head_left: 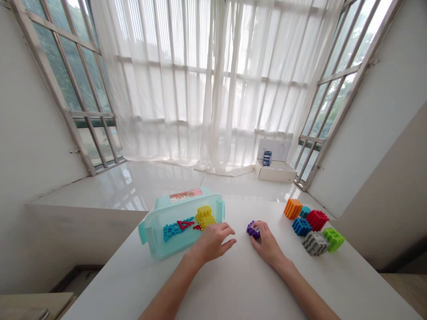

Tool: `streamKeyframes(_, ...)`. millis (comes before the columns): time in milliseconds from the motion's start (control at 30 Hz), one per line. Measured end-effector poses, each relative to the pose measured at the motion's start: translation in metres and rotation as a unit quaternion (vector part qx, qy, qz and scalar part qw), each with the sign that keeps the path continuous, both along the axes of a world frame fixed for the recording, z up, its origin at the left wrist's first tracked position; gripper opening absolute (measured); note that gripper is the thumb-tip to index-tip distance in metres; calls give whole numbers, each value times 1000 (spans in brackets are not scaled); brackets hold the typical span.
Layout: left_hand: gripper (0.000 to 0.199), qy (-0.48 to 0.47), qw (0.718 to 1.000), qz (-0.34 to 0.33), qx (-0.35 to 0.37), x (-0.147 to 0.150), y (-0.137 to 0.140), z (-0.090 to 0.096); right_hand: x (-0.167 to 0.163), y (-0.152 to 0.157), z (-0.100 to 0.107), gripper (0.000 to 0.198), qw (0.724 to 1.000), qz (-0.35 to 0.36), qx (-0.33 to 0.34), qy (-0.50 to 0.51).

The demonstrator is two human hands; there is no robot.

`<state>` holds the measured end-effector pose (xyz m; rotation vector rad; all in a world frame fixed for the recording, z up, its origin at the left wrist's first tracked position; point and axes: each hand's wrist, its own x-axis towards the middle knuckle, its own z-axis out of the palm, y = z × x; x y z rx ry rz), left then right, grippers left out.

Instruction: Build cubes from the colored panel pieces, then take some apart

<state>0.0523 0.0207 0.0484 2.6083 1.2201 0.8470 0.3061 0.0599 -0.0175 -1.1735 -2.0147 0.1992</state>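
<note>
On the white table, my right hand (267, 245) has its fingers closed around a small purple building block (252, 230) with notched edges. My left hand (213, 241) hovers over the near right side of a turquoise plastic bin (158, 257), thumb and fingers apart, with nothing visible in it. Inside the bin lie blue toothed pieces (171, 231), red pieces (185, 225) and yellow pieces (204, 215). The left hand covers part of the bin's near right corner.
To the right stand an orange block (292, 208), a red block (317, 219), a blue block (302, 226), a grey block (315, 243), a green block (334, 239) and a small teal block (304, 211). A phone (267, 158) leans on a white box (276, 172) by the curtained window.
</note>
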Motion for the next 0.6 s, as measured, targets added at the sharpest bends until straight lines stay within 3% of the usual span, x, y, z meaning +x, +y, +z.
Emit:
streamKeyframes(167,23,-17,1000,-10,-10,17,-3,-13,-33,-31,8,36,993,108,-39,6)
streamKeyframes(600,17,-65,989,86,-100,36,-3,-29,-26,-33,11,33,981,162,-98,37)
